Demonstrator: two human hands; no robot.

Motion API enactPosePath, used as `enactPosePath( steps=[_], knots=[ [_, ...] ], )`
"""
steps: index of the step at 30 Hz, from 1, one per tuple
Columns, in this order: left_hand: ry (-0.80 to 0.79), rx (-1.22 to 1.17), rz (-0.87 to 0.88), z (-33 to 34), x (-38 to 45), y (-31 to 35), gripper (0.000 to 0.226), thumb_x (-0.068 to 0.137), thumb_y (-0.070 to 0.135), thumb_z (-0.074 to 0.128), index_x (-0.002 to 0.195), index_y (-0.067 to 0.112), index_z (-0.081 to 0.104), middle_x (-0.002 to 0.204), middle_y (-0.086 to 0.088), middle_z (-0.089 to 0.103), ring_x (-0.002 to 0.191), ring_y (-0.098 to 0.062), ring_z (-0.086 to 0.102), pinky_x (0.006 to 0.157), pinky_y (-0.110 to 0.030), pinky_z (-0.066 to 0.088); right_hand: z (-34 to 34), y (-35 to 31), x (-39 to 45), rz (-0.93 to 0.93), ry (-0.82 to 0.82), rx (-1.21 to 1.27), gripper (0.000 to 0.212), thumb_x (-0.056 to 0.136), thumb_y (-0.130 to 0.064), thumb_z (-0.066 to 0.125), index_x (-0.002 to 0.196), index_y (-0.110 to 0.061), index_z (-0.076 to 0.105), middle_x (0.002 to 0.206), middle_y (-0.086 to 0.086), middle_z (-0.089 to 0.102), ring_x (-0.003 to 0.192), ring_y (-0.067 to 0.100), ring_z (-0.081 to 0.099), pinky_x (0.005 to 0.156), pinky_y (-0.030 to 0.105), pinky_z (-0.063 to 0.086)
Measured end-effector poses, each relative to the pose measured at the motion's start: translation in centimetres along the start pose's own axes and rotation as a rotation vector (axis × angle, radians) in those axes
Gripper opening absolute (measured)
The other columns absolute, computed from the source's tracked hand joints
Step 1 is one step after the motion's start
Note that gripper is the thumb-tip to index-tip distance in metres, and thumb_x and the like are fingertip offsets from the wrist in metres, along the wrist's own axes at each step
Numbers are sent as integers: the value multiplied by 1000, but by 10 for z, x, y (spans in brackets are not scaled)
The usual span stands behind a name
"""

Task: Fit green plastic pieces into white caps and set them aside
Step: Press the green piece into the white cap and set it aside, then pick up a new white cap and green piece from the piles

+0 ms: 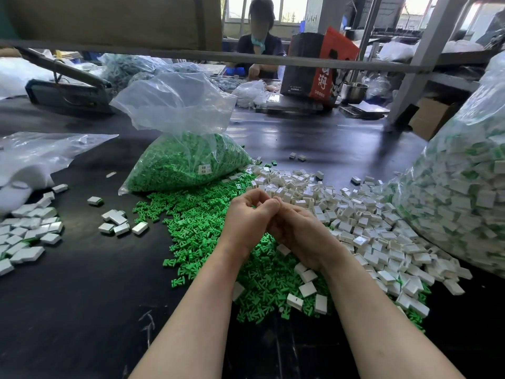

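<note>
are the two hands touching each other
Touching. The head view shows the left hand and right hand pressed together at the curled fingers above the green pieces, no gap between them.

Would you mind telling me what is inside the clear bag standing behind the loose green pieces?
The clear bag holds green plastic pieces filling its lower half; its bottom layers are covered.

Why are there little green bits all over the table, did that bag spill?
Possibly. Loose green pieces fan out from the bag of green pieces lying on its side, so they may have been poured out. White caps mix into their edge. Nothing looks damaged.
</note>
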State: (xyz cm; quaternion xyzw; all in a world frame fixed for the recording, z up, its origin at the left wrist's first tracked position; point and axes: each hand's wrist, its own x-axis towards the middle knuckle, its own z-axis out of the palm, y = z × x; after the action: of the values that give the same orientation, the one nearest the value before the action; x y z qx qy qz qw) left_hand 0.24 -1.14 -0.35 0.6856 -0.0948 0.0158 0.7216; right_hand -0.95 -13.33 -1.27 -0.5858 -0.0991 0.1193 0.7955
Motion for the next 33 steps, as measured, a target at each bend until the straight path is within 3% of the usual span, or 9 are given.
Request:
enactPosePath(
  steps=[6,10,13,16,21,24,27,31,33],
  knots=[
    [-2,-1,-4,-1,0,0,13,66,26,61,62,15,54,56,-1,49,57,-19,47,60,-36,45,3,1,1,-8,69,-40,45,92,-36,54,108,4,65,94,15,58,81,14,60,70,20,53],
    [-18,-77,-16,-3,-1,2,8,69,18,58,68,10,55,51,2,52,45,-15,50,49,-27,47,5,2,2,-8,106,-100,63,96,-47,48,112,13,58,85,12,54,73,16,50,63,23,42],
    [-15,-146,-66,-4,-1,5,2,71,11,57,68,11,56,55,-1,51,44,-13,44,49,-25,41,7,1,2,6,104,-87,57,89,-55,45,93,-3,68,77,7,56,69,15,45,61,25,36],
    [-21,-194,-100,-7,-1,6,22,86,-3,52,70,12,57,58,-3,52,44,-11,42,51,-26,38,6,0,2,7,89,-75,50,88,-55,43,73,-18,73,73,5,61,65,15,45,59,28,31],
    [-7,-200,-121,-13,-2,9,19,89,-3,50,77,9,58,66,-5,56,55,-13,47,57,-27,37,4,-1,2,21,74,-123,48,94,-54,41,75,-17,65,69,5,54,59,13,44,55,27,30],
    [73,-102,-123,-34,2,10,16,90,6,56,76,13,60,79,-5,70,69,-14,62,64,-26,46,2,-3,1,-19,91,-178,40,90,-51,47,74,-18,61,65,0,56,56,12,44,49,24,29],
    [278,125,-116,-71,7,5,9,91,17,62,82,16,66,76,4,75,68,-8,69,62,-26,48,1,-6,1,-106,151,-242,35,93,-41,50,75,-14,61,63,2,58,53,12,44,44,20,32],
    [558,530,-179,-120,7,-8,16,86,24,65,71,19,67,72,-3,72,76,-27,71,73,-44,58,-1,-8,1,-188,261,-339,28,100,-24,51,78,-9,60,64,4,58,49,8,46,46,18,35],
    [662,641,-221,-133,6,-11,16,85,26,66,70,18,67,74,-7,71,79,-32,68,76,-43,56,-5,-10,0,-216,314,-372,26,101,-20,52,78,-10,61,63,3,58,48,4,50,47,14,39]
  ],
)
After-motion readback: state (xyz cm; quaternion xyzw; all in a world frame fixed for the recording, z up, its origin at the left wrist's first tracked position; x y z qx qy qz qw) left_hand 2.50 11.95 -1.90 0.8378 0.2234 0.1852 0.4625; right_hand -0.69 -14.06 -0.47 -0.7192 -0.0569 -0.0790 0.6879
